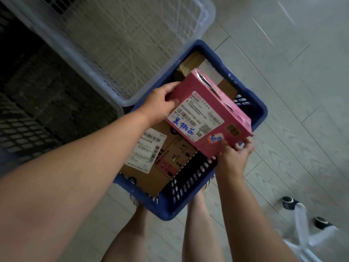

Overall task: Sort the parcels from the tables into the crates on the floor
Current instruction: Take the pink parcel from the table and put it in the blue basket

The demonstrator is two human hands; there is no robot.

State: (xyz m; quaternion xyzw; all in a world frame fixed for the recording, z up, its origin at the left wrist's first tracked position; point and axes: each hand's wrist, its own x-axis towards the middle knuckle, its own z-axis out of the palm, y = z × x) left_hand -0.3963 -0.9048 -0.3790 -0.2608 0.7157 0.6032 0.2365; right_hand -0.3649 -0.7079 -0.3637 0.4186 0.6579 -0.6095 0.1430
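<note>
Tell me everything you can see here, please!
pink parcel: one, pink with a white label, held above the blue crate
blue crate: one, blue, on the floor
brown boxes: at least two, brown, inside the blue crate
white crate: one, white, behind the blue crate
black crate: one, black, far left
chair base: one, white with black wheels, lower right
floor: grey tiles
legs: two, bare, beside the blue crate
left hand: one, grips the parcel's left edge
right hand: one, grips the parcel's near corner
</note>
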